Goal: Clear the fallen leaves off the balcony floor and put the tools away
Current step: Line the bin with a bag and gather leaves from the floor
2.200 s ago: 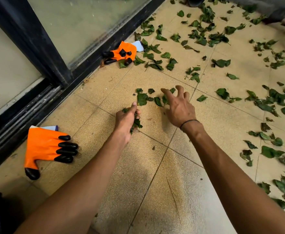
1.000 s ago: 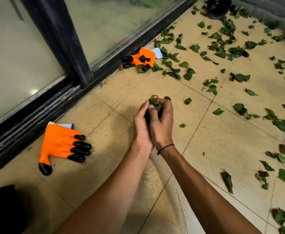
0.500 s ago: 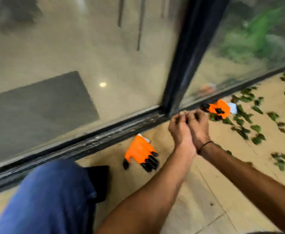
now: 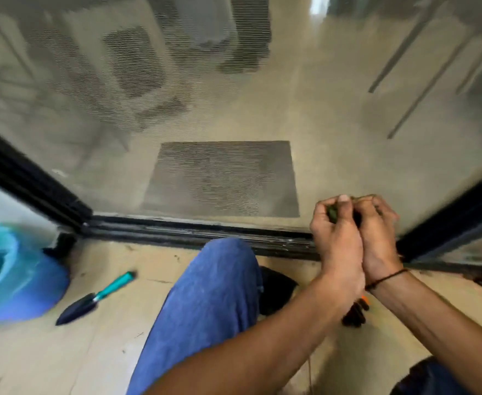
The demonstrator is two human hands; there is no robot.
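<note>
Leaves (image 4: pixel 333 213) are squeezed between my left hand (image 4: pixel 335 238) and right hand (image 4: pixel 376 232) so none drop before the blue bucket (image 4: pixel 11 280).

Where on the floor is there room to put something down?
Bare tile lies below the trowel, left of the blue-trousered knee. Another bare strip runs along the door track. It is crowded far left by the blue bucket, and under the forearms by a glove.
</note>
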